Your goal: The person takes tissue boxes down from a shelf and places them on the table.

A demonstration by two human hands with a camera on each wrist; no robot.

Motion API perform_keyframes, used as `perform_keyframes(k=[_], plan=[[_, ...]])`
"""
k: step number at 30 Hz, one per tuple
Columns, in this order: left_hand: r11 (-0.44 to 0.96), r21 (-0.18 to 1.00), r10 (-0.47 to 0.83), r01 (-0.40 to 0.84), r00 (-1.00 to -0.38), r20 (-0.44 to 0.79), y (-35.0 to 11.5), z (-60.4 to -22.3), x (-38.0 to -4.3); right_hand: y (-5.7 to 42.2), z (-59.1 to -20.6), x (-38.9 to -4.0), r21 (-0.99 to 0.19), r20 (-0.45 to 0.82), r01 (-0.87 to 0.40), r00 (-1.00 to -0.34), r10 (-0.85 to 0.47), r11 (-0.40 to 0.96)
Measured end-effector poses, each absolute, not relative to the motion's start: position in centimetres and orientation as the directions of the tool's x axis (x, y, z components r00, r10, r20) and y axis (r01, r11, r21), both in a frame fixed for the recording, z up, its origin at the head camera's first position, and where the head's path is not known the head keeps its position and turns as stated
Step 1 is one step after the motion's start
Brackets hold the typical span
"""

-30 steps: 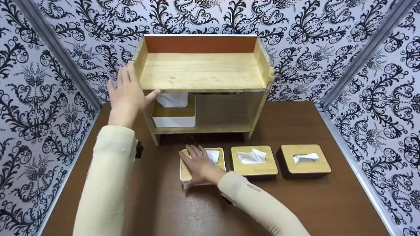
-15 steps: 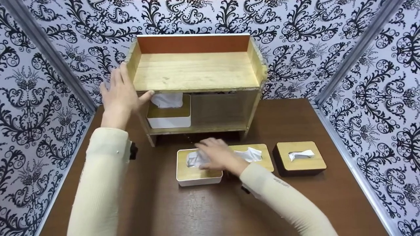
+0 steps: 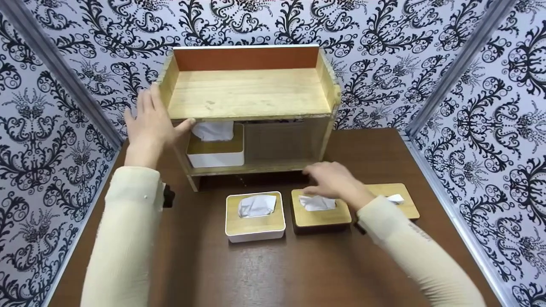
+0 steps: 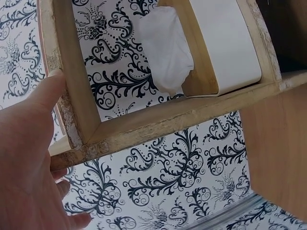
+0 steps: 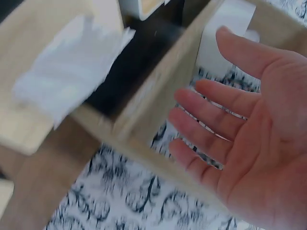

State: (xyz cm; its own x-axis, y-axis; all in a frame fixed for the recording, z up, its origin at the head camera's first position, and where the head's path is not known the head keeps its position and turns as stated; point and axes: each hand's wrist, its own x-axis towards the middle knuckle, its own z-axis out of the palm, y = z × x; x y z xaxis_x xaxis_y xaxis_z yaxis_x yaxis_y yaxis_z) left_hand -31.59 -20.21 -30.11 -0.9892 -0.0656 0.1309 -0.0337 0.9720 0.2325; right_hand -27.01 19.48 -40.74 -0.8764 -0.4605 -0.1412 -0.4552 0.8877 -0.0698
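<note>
My left hand (image 3: 149, 121) lies at the left side of a small wooden shelf unit (image 3: 251, 94). Its fingers stretch along the outer panel, and the thumb touches the front edge of the upper board. My right hand (image 3: 335, 183) hovers palm down over the back of a dark tissue box (image 3: 323, 219) with a wooden lid, holding nothing; the right wrist view shows its fingers loosely spread. To the left stands a white tissue box (image 3: 256, 230) with a wooden lid and tissue sticking out. Another dark tissue box (image 3: 405, 194) is partly hidden by my right forearm.
On the lower shelf's left half sits a white tissue box (image 3: 217, 160), its tissue reaching up near the upper board. The brown table (image 3: 256, 273) is bounded by patterned walls (image 3: 384, 76) behind and at both sides.
My right hand has left the white box on the table and moved right over the middle dark box. My left hand stays at the shelf unit; the whole view has shifted slightly.
</note>
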Motion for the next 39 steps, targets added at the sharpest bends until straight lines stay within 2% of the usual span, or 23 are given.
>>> perform_keyframes(k=[7, 12, 16, 22, 28, 32, 39], plan=[[0.943, 0.334, -0.059, -0.002, -0.985, 0.162, -21.1, -30.7, -31.5, 23.9, -38.6, -28.4, -0.016, -0.162, -0.348, -0.924, -0.345, 0.937], [0.889, 0.456, -0.050, 0.037, -0.983, 0.177, -22.1, -31.8, -30.6, 26.5, -36.1, -29.1, -0.080, -0.127, -0.262, -0.954, -0.270, 0.962], [0.842, 0.538, -0.038, 0.033, -0.992, 0.120, -23.6, -33.6, -29.8, 27.8, -33.9, -29.5, -0.149, -0.070, -0.218, -0.971, -0.230, 0.965], [0.880, 0.474, 0.029, 0.000, -0.998, -0.054, -25.7, -37.2, -28.3, 27.7, -31.2, -30.1, -0.199, 0.055, -0.244, -0.970, -0.238, 0.949], [0.865, 0.497, 0.186, 0.068, -0.964, -0.192, -24.9, -39.6, -26.7, 26.2, -29.1, -30.7, -0.202, 0.139, -0.251, -0.964, -0.225, 0.947], [0.850, 0.511, 0.261, 0.125, -0.944, -0.203, -23.4, -40.7, -26.1, 25.2, -28.4, -31.4, -0.212, 0.146, -0.255, -0.963, -0.227, 0.944], [0.844, 0.487, 0.334, 0.225, -0.931, -0.149, -20.3, -42.0, -26.0, 23.2, -28.1, -32.7, -0.231, 0.160, -0.276, -0.957, -0.243, 0.933]])
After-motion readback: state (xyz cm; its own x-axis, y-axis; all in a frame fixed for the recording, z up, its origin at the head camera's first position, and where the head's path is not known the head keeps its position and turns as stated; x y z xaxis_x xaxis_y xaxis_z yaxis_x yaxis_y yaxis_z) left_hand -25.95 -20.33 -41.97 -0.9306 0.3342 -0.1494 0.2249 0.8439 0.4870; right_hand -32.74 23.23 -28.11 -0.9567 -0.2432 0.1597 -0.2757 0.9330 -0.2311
